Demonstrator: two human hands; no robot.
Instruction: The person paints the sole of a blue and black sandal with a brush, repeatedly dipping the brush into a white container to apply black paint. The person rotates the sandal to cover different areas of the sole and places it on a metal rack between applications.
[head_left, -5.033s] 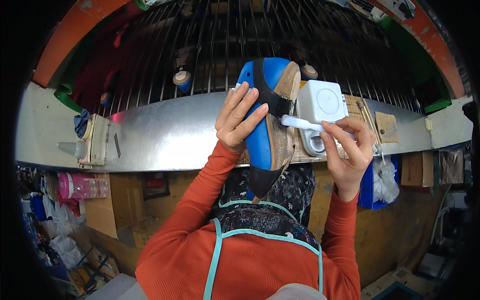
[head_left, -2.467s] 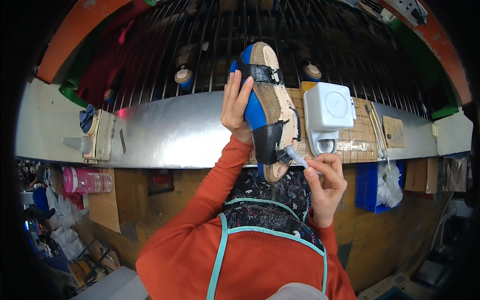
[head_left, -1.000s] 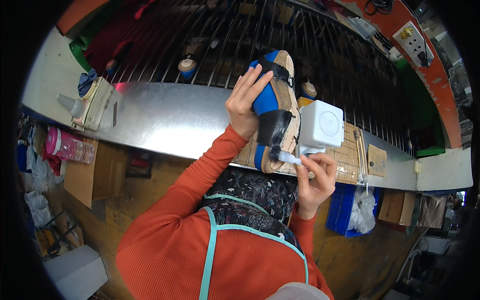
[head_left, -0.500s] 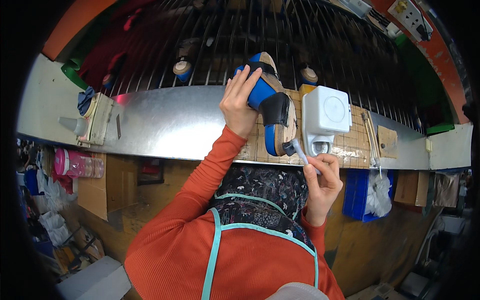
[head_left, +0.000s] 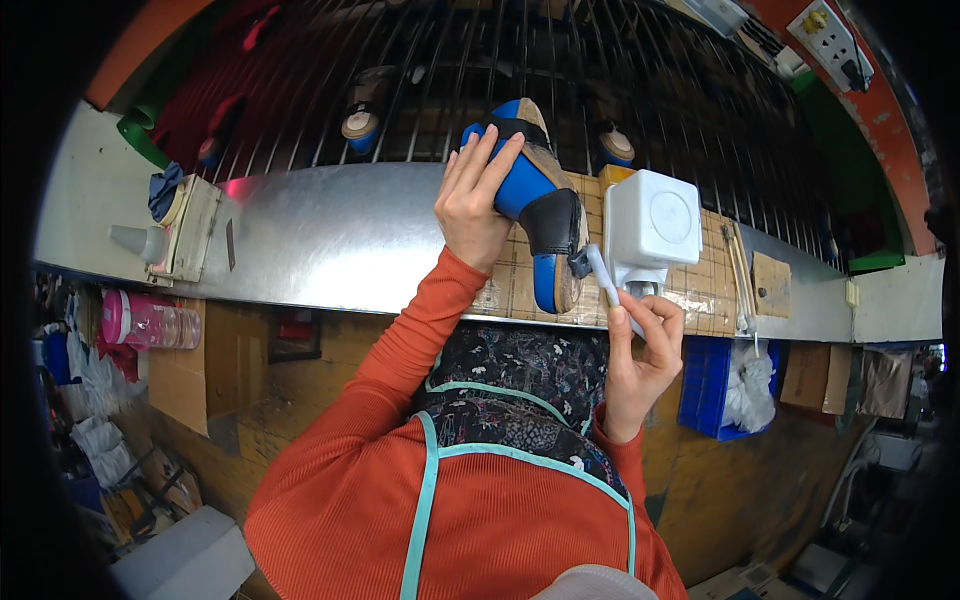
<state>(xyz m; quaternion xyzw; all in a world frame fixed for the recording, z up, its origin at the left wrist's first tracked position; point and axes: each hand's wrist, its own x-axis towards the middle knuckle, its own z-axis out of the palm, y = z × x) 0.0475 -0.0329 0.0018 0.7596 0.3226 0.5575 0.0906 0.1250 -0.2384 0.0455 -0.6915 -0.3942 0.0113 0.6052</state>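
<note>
A blue shoe last (head_left: 521, 190) with black straps wrapped over it hangs above the bench, its tan sole side turned right. My left hand (head_left: 474, 200) is closed round its upper part, fingers across the blue side and the upper strap. In my right hand (head_left: 645, 350) I pinch a white-handled brush (head_left: 602, 272) between thumb and fingers. Its dark head touches the sole edge beside the lower black strap (head_left: 553, 220). Just right of the brush stands a white plastic dispenser (head_left: 654, 220) with a small cup at its front, now partly hidden by my hand.
Beyond the metal bench (head_left: 330, 230) run dark rollers carrying other lasts, one (head_left: 360, 130) at left and another (head_left: 616, 145) behind the dispenser. Thin sticks (head_left: 740, 275) lie right of the dispenser. A blue bin (head_left: 708, 390) hangs below the bench edge; a pink-lidded bottle (head_left: 150, 322) stands lower left.
The brush has moved up along the sole edge, from near the lower end to beside the lower strap. My left hand and the last have barely shifted.
</note>
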